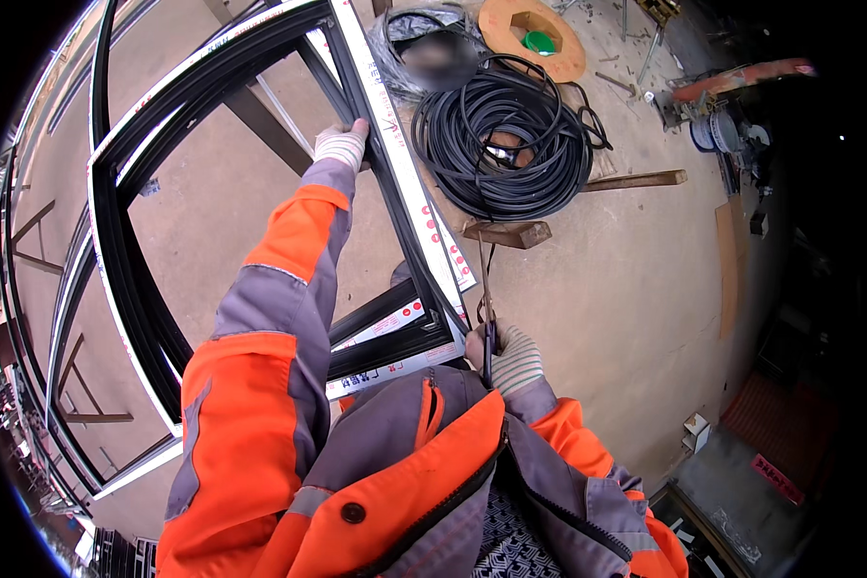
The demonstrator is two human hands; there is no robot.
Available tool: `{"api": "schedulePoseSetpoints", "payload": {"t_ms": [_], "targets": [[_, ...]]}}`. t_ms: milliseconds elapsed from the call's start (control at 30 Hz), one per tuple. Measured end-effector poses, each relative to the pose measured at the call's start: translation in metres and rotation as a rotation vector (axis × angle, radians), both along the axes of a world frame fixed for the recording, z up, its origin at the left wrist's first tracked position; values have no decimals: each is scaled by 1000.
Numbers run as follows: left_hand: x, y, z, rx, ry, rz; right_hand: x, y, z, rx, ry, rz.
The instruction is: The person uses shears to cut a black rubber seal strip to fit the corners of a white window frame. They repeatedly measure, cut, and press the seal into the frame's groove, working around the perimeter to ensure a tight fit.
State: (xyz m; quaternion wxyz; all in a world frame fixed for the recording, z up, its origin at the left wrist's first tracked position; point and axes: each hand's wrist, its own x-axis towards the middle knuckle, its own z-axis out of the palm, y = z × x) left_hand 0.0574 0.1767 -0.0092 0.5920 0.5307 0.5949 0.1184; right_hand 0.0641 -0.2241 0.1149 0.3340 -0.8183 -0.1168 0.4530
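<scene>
A black window frame (pixel 398 217) with white protective film on its outer edges stands tilted in front of me. My left hand (pixel 342 146), in a striped knit glove with bare fingertips, grips the frame's right-hand bar near its upper part. Low by the frame's near right corner, my right hand (pixel 512 362), gloved the same way, is closed around the dark handle of a long thin tool (pixel 486 289) pointing away from me. Whether it is a screwdriver or scissors I cannot make out. A thin black strip (pixel 464 323) runs along the corner beside this hand.
Beyond the right hand, a large coil of black rubber strip (pixel 443 144) lies on the floor by a wooden block (pixel 525 234). Behind it are a round board (pixel 554 53) with a green cup (pixel 539 41) and a plastic bag (pixel 400 63). More frames (pixel 96 328) stand at left.
</scene>
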Motion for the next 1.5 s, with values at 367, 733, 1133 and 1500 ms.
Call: {"api": "schedulePoseSetpoints", "payload": {"t_ms": [367, 733, 1133, 1500], "targets": [[-1, -7, -5, 54, 12, 17, -12, 23, 32, -40, -183, 210], [-2, 3, -46, 131, 7, -33, -44, 34, 35, -82, -147, 172], [7, 15, -25, 173, 177, -120, -43, 36, 20, -167, -168, 213], [-9, -18, -36, 289, 148, -122, -36, 33, 17, -93, -67, 116]]}}
